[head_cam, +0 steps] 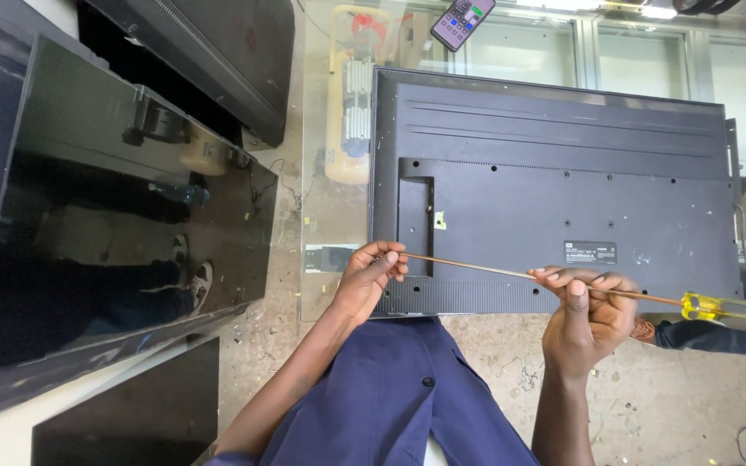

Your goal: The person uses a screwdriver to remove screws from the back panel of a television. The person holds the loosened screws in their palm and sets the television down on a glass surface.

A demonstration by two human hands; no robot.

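Blue work shirt [390, 388] sits nearest. My right hand [587, 319] pinches the long screwdriver [554, 280] mid-shaft; my left hand [369, 276] closes around its tip at the television back panel [563, 190], lying face down on the glass table [321, 129]. Advise steadying the tip squarely before turning; its yellow handle [701, 305] is unsupported.

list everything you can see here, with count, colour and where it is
television: 1, dark grey, lying back-up on the glass table, centre right
screwdriver: 1, long metal shaft with a yellow handle, held across the television's lower edge
glass table: 1, clear, under the television
phone: 1, lit screen, top centre on the glass
flat screens: several, black, stacked and leaning at left
compressor: 1, cream, seen through the glass
left hand: 1, grip at the shaft's tip
right hand: 1, grip around the shaft's middle
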